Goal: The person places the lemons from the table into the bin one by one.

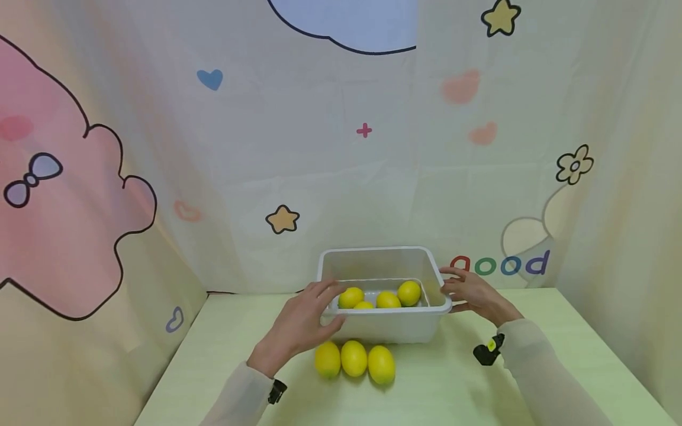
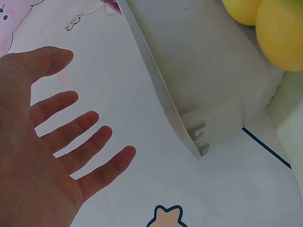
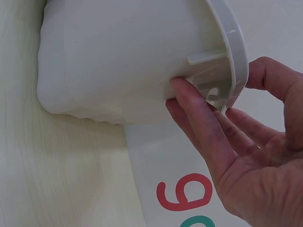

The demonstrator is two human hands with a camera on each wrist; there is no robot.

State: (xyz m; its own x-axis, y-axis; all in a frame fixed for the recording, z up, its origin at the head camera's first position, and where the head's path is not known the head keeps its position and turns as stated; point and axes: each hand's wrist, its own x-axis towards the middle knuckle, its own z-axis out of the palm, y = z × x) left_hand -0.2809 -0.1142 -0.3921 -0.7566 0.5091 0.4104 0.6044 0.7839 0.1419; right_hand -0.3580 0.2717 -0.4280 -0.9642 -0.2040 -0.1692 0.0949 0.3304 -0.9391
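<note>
The bin looks like smooth white plastic, bit of sheen on the rim. Lemons seem smooth, kinda satiny. Tabletop is matt wood-grain, backdrop looks like creased, matt cloth.

a pale, creased cloth covers the back and both sides. printed on it are a pink figure with a bow at the left, a blue cloud on top, a blue heart, a flower and the colourful word "good". the pale table shows faint wood grain.
</note>
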